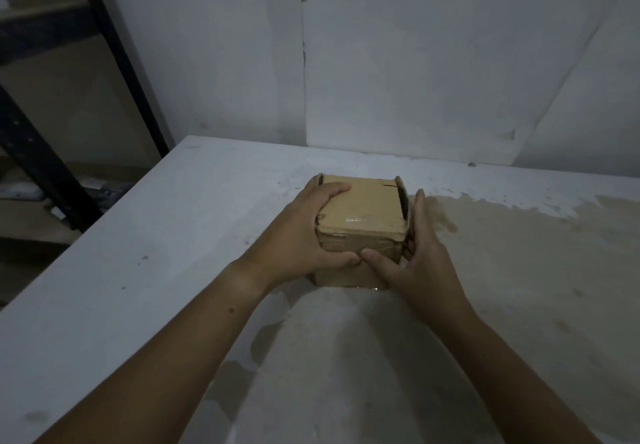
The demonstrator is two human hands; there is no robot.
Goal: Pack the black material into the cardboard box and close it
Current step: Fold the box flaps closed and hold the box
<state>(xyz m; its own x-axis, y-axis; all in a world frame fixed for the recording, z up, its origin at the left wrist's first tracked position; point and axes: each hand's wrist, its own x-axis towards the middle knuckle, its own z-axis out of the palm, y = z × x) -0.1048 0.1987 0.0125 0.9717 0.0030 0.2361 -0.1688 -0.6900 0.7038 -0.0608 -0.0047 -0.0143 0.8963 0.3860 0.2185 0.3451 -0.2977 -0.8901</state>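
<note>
A small brown cardboard box [363,211] stands on the white table [138,270], its top flap folded down flat. A thin dark gap shows along the lid's right edge; the black material is not visible as such. My left hand [304,235] wraps the box's left side, fingers over the top and thumb on the front. My right hand [412,260] presses the right side, thumb on the front face, touching the left thumb.
A white wall rises right behind the table. A dark metal shelf frame [52,166] stands to the left, beyond the table's left edge. The table's surface is worn and stained brownish on the right [519,253].
</note>
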